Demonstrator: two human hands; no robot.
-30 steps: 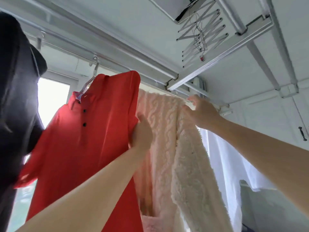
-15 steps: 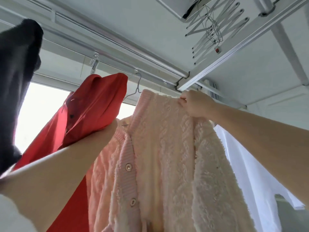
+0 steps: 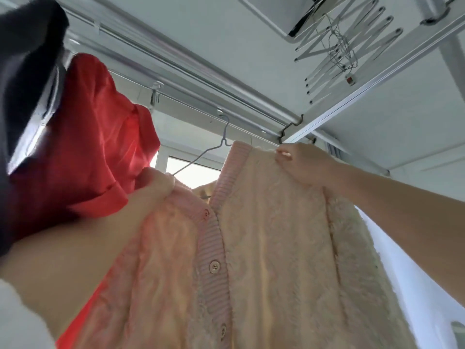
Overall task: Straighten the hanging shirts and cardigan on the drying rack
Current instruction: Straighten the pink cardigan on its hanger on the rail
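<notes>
Dark garment [image 3: 25, 71] blurred, cropped top-left; cardigan [image 3: 264, 260] hem cut off below; hanger [image 3: 201, 157] shoulders hidden.

The cardigan [image 3: 264, 248] I grip is fuzzy, fleecy knit in pale pink, with a ribbed band down its front and smooth, glossy pink buttons [image 3: 214, 267]. It hangs on a thin grey wire hanger [image 3: 201, 157]. The red shirt [image 3: 95, 147] beside it is smooth cloth with a faint sheen. A dark garment [image 3: 22, 71] looks matt and soft. The rack's rails [image 3: 226, 84] overhead are smooth, pale metal. White cloth [image 3: 412, 285] looks thin and plain.
</notes>
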